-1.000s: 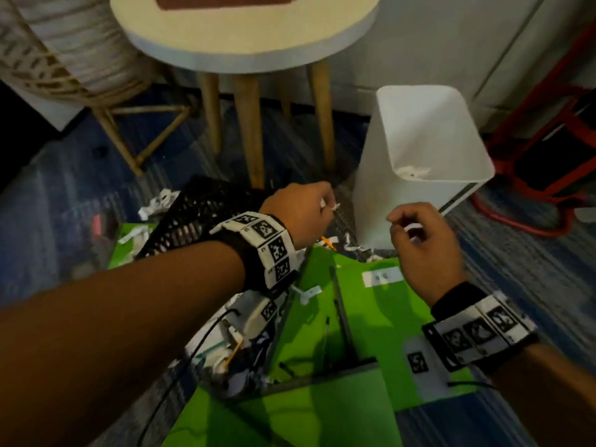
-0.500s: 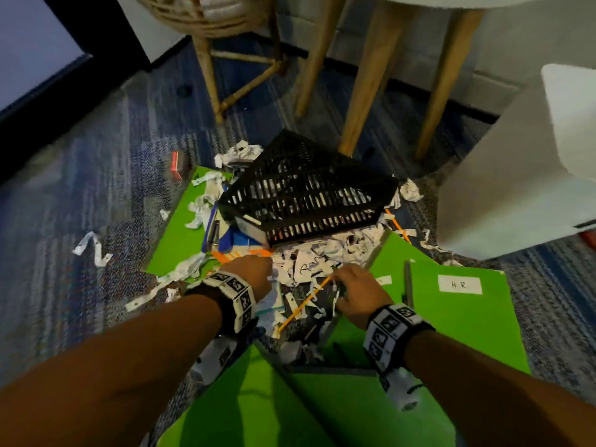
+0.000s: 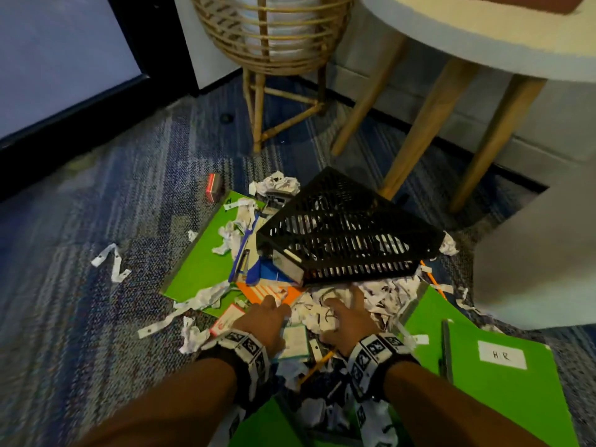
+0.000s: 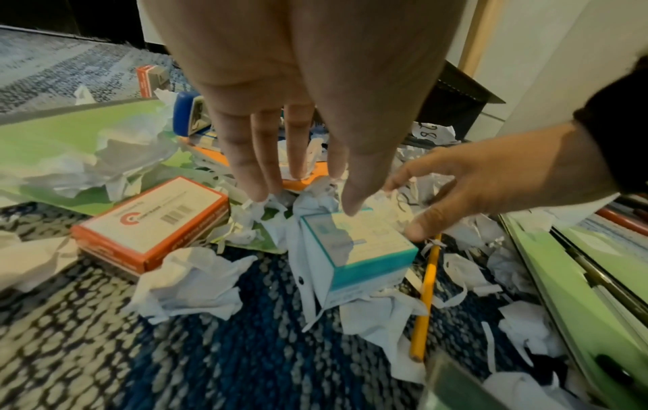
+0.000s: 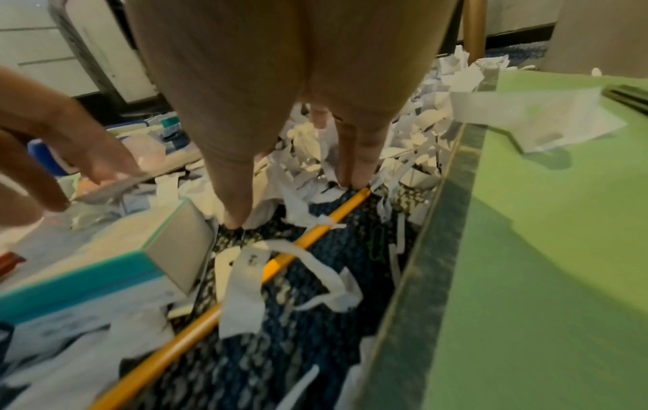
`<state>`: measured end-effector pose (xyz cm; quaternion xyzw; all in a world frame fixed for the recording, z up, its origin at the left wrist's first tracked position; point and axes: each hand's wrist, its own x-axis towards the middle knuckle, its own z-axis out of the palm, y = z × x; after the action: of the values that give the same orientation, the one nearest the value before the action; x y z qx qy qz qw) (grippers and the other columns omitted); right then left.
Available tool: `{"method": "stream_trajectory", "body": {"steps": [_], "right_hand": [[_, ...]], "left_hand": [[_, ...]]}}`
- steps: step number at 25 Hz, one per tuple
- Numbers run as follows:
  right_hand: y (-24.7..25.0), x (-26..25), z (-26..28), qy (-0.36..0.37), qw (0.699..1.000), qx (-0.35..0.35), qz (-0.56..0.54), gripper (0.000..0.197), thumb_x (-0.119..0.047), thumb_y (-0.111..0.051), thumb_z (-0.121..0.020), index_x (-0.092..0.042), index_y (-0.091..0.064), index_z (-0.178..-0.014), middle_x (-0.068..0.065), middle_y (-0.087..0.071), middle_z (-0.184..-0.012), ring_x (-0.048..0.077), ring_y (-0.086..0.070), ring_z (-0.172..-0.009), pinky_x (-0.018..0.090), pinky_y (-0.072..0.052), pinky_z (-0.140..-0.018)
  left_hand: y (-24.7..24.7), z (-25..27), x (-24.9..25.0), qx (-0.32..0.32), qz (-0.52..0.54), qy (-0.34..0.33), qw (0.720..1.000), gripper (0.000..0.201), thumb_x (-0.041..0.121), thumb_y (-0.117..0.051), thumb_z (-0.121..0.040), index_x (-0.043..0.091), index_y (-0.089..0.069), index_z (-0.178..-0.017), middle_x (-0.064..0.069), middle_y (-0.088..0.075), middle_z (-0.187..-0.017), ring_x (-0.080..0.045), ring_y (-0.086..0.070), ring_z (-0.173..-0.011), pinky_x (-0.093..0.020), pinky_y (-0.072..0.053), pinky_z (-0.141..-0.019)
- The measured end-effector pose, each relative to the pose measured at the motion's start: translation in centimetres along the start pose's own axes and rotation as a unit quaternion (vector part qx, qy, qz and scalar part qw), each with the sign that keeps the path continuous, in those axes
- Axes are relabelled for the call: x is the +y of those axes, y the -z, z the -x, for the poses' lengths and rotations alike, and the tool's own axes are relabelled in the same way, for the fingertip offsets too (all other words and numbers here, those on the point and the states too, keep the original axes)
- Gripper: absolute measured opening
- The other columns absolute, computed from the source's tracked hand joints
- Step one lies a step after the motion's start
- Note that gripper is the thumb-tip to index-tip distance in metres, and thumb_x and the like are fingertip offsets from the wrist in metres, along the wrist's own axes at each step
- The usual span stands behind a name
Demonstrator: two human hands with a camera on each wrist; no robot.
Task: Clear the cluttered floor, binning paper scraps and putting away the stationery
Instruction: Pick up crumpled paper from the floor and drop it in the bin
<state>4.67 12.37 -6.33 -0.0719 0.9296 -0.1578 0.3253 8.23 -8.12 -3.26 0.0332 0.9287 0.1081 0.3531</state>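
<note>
Gathering paper scraps (image 3: 325, 312) requires both hands to converge just in front of the black mesh tray (image 3: 348, 233). The left hand (image 3: 264, 321) and right hand (image 3: 346, 321) descend with wide grips, fingers extended and holding nothing. Scoop inward, excluding the pencil (image 4: 426, 294) and the teal box (image 4: 357, 244) beside the scraps.

Office: carpet tiles (image 3: 135, 195), labelled folders (image 3: 503, 375), desk tray (image 3: 342, 230).

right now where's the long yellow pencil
The long yellow pencil lies on the blue carpet, just right of the teal-and-white box and left of the green folder. In the head view it shows between the wrists, partly under paper scraps.
</note>
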Motion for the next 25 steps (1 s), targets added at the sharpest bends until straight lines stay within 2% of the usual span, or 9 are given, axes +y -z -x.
{"method": "stream_trajectory", "body": {"steps": [5,8,11,13,15,18,20,23,25], "right_hand": [[-0.9,0.0,1.0,-0.021,0.998,-0.01,0.056,0.045,-0.044,-0.066,-0.081,-0.026,-0.044,-0.115,0.002,-0.031,-0.127,0.03,-0.052,-0.105,0.039,-0.048,-0.086],[-0.7,0.5,1.9,-0.03,0.998,0.001,0.059,0.028,-0.04,-0.061,-0.084,-0.024,-0.043,-0.098,0.001,-0.036,-0.114,0.029,-0.05,-0.102,0.036,-0.046,-0.083],[0.0,0.6,2.7,-0.019,0.998,0.035,0.052,0.026,-0.037,-0.061,-0.082,-0.025,-0.041,-0.093,-0.001,-0.036,-0.105,0.027,-0.052,-0.093,0.032,-0.046,-0.08],[0.7,0.5,3.2,-0.013,0.998,0.053,0.037,0.026,-0.037,-0.06,-0.084,-0.025,-0.042,-0.097,-0.001,-0.038,-0.105,0.026,-0.051,-0.093,0.03,-0.043,-0.075],[1.5,0.3,3.6,-0.012,0.998,0.062,0.014,0.022,-0.035,-0.059,-0.085,-0.027,-0.039,-0.087,-0.002,-0.042,-0.098,0.023,-0.049,-0.088,0.031,-0.042,-0.072],[2.1,0.2,3.9,-0.01,0.998,0.063,-0.004,0.032,-0.034,-0.058,-0.085,-0.028,-0.029,-0.072,-0.005,-0.042,-0.08,0.016,-0.044,-0.071,0.032,-0.038,-0.064],[2.3,0.0,4.0,-0.005,0.997,0.069,-0.015,0.033,-0.032,-0.058,-0.086,-0.028,-0.03,-0.07,-0.005,-0.042,-0.073,0.012,-0.041,-0.064,0.03,-0.036,-0.06],[2.7,-0.4,4.3,0.003,0.996,0.084,-0.017,0.032,-0.031,-0.059,-0.086,-0.027,-0.032,-0.069,-0.005,-0.043,-0.07,0.011,-0.041,-0.062,0.028,-0.035,-0.057],[2.9,-0.6,4.5,0.006,0.996,0.087,-0.025,0.032,-0.03,-0.059,-0.086,-0.026,-0.033,-0.069,-0.005,-0.041,-0.068,0.011,-0.039,-0.059,0.026,-0.032,-0.054]], "left_hand": [[0.4,0.5,-1.8,0.069,-0.02,0.085,0.994,0.044,0.025,-0.047,-0.095,0.017,-0.033,-0.136,-0.013,-0.036,-0.138,-0.035,-0.04,-0.125,-0.046,-0.045,-0.093],[-0.3,1.2,-3.9,0.099,-0.051,0.156,0.981,0.052,0.036,-0.046,-0.095,0.021,-0.027,-0.141,-0.014,-0.03,-0.144,-0.037,-0.035,-0.128,-0.047,-0.043,-0.096],[-1.1,2.0,-6.3,0.137,-0.05,0.211,0.967,0.059,0.039,-0.052,-0.091,0.025,-0.024,-0.141,-0.009,-0.031,-0.14,-0.034,-0.037,-0.125,-0.047,-0.042,-0.096],[-1.5,2.6,-7.9,0.128,-0.034,0.256,0.958,0.063,0.041,-0.055,-0.088,0.028,-0.021,-0.14,-0.007,-0.028,-0.141,-0.033,-0.036,-0.127,-0.046,-0.044,-0.094],[-2.4,2.9,-9.5,0.087,0.014,0.289,0.953,0.067,0.042,-0.055,-0.089,0.03,-0.016,-0.142,-0.01,-0.023,-0.145,-0.036,-0.038,-0.128,-0.047,-0.045,-0.093],[-4.4,2.6,-11.3,0.024,0.092,0.269,0.958,0.073,0.042,-0.054,-0.09,0.027,-0.012,-0.148,-0.019,-0.028,-0.145,-0.04,-0.046,-0.125,-0.046,-0.045,-0.096],[-4.6,2.7,-11.2,0.01,0.095,0.231,0.968,0.061,0.037,-0.05,-0.092,0.021,-0.023,-0.144,-0.019,-0.04,-0.137,-0.038,-0.049,-0.123,-0.044,-0.043,-0.096],[-3.7,3.3,-10.5,0.011,0.062,0.192,0.979,0.054,0.049,-0.035,-0.088,0.018,-0.043,-0.131,-0.015,-0.051,-0.12,-0.032,-0.051,-0.12,-0.039,-0.042,-0.096],[-3.4,3.3,-10.3,0.05,0.069,0.187,0.979,0.051,0.047,-0.036,-0.089,0.017,-0.043,-0.129,-0.014,-0.05,-0.118,-0.032,-0.054,-0.117,-0.039,-0.043,-0.093]]}}
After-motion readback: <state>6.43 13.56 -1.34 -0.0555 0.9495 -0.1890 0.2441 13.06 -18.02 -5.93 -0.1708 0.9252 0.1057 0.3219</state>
